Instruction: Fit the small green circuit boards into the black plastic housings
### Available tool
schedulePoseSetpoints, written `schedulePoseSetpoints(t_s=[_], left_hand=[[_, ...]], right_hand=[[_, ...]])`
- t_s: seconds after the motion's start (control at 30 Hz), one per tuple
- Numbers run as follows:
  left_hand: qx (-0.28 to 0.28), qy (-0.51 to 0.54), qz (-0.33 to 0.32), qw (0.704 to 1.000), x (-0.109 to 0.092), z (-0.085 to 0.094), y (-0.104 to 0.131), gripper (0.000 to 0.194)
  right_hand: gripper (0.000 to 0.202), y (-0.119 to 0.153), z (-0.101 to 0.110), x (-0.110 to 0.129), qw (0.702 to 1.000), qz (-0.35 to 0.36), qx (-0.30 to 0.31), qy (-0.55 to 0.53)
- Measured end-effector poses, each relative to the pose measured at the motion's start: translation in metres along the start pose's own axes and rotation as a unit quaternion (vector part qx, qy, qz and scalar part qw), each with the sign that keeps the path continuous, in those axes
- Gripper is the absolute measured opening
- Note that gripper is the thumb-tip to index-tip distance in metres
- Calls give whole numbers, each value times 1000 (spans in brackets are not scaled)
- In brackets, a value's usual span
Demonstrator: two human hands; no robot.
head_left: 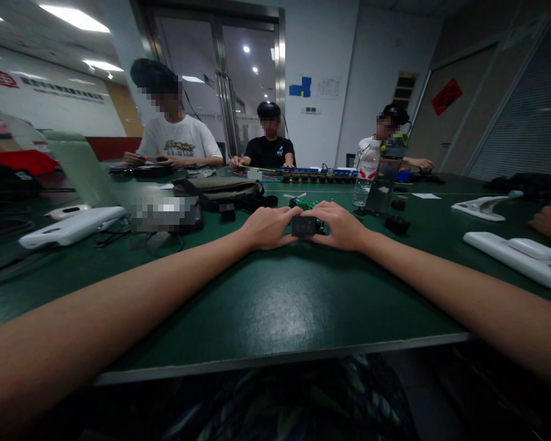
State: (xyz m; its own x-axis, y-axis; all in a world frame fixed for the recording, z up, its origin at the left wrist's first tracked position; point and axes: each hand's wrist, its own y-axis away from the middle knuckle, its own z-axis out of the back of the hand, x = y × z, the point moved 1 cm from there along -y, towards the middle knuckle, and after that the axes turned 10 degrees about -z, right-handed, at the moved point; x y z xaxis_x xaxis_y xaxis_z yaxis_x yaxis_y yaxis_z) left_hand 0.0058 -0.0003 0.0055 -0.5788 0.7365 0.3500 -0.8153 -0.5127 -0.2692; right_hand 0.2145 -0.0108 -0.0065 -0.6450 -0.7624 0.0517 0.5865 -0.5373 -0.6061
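Both arms reach forward over a dark green table. My left hand [269,226] grips the left side of a small black box-shaped device [304,226], fingers over the top and thumb low. My right hand [342,225] holds the same device from the right in a similar way. The device faces me upright, just above or on the table; I cannot tell which. Right behind it are small bright green pieces [298,202], partly hidden by my fingers.
Left stand a pale green container [80,168], a white device [73,226] and a grey-brown bag [220,187]. Right are a clear bottle [365,177], a dark tumbler [384,184], black blocks [397,225] and white devices [514,257]. Several people sit around the table [275,306].
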Motion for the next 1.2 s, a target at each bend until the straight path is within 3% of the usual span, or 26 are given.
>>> schedulePoseSetpoints(t_s=[0.5,1.2], left_hand=[[-22,-2,-22,1000,0,-1,1,48],[-28,-60,-113,991,3,-7,0,48]], right_hand=[[31,0,1,-1,1000,-19,-16,10],[34,-2,3,0,999,29,19,19]])
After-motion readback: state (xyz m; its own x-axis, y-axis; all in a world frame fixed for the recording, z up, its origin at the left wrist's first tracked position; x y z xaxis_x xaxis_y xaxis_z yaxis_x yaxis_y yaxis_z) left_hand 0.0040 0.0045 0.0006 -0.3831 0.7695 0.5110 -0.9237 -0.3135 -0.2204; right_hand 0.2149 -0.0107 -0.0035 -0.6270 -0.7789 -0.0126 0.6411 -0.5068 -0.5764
